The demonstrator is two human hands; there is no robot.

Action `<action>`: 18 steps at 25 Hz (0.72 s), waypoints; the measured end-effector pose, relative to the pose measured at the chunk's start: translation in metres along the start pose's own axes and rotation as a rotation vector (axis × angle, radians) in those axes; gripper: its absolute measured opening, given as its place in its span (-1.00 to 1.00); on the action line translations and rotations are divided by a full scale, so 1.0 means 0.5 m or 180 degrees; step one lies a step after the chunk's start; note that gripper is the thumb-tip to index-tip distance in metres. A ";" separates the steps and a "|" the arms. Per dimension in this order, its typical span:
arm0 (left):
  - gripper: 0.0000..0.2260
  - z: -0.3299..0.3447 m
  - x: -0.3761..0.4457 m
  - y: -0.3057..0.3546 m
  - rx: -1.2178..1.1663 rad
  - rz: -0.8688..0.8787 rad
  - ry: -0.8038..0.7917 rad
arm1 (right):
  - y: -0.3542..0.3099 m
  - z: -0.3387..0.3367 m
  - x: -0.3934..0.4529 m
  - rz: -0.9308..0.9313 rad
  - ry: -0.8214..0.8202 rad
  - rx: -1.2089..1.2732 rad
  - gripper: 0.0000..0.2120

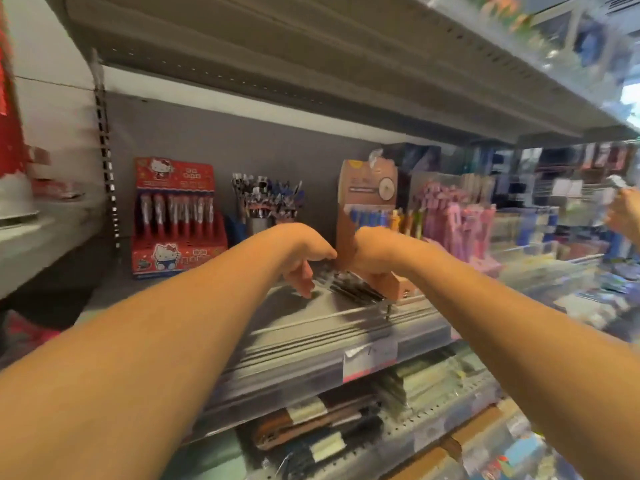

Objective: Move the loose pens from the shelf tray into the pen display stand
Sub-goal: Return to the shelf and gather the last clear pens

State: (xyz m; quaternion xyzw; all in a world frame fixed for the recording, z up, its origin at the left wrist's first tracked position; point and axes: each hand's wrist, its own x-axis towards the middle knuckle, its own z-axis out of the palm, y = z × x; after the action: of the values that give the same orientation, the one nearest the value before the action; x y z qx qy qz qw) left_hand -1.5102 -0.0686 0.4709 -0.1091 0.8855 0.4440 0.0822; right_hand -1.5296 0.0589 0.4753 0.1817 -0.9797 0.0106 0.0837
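A brown cardboard pen display stand (367, 183) stands on the grey shelf (284, 317), with blue and yellow pens in its slots. Several loose dark pens (358, 292) lie flat on the shelf at the stand's foot. My right hand (372, 256) is curled round the lower front of the stand. My left hand (304, 263) hangs just left of it, fingers pointing down and the tips near the shelf beside the loose pens; I see nothing held in it. The picture is blurred by motion.
A red cartoon-cat pen display (176, 216) stands at the left, and a cup of pens (263, 206) behind my hands. Pink pens (457, 220) fill the right. Another person's hand (623, 213) shows at the right edge. An upper shelf (311, 64) overhangs closely.
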 end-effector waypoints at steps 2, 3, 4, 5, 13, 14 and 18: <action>-0.50 0.026 0.052 0.011 -0.0278 -0.0453 -0.0009 | 0.002 0.019 0.059 -0.0249 -0.0413 -0.0227 -0.74; -0.60 0.036 0.072 0.016 -0.0360 -0.0580 0.0028 | 0.005 0.028 0.081 -0.0369 -0.0549 -0.0271 -0.79; -0.72 0.042 0.088 0.018 -0.0437 -0.0667 0.0040 | 0.006 0.034 0.097 -0.0447 -0.0642 -0.0247 -0.83; -0.78 0.044 0.100 0.021 -0.0506 -0.0714 0.0049 | 0.005 0.039 0.108 -0.0491 -0.0704 -0.0168 -0.83; -0.87 0.042 0.125 0.019 -0.1021 -0.0846 0.0486 | 0.006 0.065 0.146 -0.0812 -0.1176 0.0206 -0.51; -0.84 0.041 0.127 0.018 -0.1035 -0.0885 0.0457 | 0.011 0.066 0.156 -0.0770 -0.1230 0.0433 -0.45; -0.77 0.047 0.132 0.012 -0.1132 -0.1008 0.0470 | 0.030 0.080 0.180 -0.0619 -0.1350 0.1202 -0.30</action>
State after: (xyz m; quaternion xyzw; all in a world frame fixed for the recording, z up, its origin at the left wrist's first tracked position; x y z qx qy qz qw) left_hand -1.5742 -0.0541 0.4455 -0.2914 0.7690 0.5652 0.0654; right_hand -1.6242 0.0392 0.4513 0.2852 -0.9340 0.1464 -0.1575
